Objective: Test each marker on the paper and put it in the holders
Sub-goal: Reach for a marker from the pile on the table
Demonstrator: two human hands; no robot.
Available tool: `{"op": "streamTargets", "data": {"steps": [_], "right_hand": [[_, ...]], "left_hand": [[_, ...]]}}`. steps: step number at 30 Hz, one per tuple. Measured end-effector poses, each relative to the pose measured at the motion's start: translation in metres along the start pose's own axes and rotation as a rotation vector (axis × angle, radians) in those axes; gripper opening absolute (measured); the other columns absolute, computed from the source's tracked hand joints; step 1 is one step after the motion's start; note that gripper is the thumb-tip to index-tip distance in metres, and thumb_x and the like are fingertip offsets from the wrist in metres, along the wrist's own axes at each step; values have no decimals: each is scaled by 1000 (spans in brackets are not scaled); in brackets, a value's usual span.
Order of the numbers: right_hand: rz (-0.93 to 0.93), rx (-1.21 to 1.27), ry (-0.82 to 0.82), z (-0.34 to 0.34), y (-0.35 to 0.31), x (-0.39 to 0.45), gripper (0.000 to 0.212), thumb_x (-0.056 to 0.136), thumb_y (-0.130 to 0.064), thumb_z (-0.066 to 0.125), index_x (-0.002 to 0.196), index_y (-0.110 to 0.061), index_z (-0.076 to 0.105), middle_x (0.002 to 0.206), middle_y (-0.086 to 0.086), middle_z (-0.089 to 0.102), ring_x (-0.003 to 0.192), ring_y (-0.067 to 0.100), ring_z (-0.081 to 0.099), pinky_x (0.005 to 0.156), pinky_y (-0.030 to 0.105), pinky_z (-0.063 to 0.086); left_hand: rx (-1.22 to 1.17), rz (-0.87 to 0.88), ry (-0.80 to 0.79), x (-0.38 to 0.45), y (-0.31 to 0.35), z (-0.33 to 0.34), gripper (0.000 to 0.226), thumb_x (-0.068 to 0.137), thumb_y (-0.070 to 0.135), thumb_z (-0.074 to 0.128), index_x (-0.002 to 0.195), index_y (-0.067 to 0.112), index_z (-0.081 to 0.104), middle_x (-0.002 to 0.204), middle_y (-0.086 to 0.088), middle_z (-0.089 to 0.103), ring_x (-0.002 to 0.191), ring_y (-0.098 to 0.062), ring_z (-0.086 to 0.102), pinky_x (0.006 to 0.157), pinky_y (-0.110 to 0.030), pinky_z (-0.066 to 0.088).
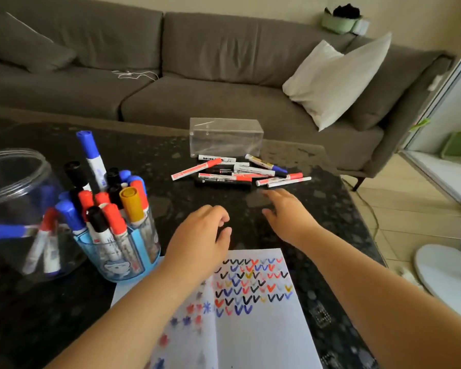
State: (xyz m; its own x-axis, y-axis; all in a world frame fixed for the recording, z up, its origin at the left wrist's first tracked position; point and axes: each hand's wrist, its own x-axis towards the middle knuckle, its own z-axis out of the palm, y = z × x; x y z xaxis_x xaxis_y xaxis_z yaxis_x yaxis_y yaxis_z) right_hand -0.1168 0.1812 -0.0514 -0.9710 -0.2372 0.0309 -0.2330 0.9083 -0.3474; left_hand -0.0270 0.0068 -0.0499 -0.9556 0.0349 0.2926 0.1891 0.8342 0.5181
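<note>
Right hand point(285, 211) spread, empty, nearer the loose markers point(240, 173) lying just beyond it, axes left-right on table point(171, 203); left hand point(200, 235) loosely curled, empty, by paper point(250, 302)

- The table point(290, 161) is dark, speckled stone, smooth and shiny.
- The paper point(261, 334) is white and matt, with marker ticks on it.
- The blue holder point(123, 265) is see-through plastic, shiny.
- The round jar point(19, 187) is clear and glossy, either glass or plastic.
- The clear box point(225, 137) looks like hard, shiny plastic.
- The loose markers point(237, 173) are smooth plastic with shiny caps.
- The sofa point(197, 83) is soft grey cloth, matt.
- The pillow point(333, 78) is pale cloth, a bit wrinkled.
- The floor point(405, 209) is smooth pale tiles.
</note>
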Motion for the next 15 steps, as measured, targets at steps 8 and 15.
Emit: {"op": "streamTargets", "data": {"steps": [8,15], "right_hand": [[-130,-247,12,26,-18,80,48,97,-22,48,143,-21,36,146,5,38,133,28,31,110,44,26],[-86,-381,-23,32,-21,90,38,97,-32,45,134,-22,41,138,8,41,129,30,34,107,47,26]], "left_hand": [[-3,-64,21,17,-20,16,20,91,26,54,112,25,55,105,12,53,95,-4,52,79,-21,46],[-28,-73,-3,15,-17,18,23,93,29,52,116,29,52,109,16,51,96,1,50,79,-14,43]]}}
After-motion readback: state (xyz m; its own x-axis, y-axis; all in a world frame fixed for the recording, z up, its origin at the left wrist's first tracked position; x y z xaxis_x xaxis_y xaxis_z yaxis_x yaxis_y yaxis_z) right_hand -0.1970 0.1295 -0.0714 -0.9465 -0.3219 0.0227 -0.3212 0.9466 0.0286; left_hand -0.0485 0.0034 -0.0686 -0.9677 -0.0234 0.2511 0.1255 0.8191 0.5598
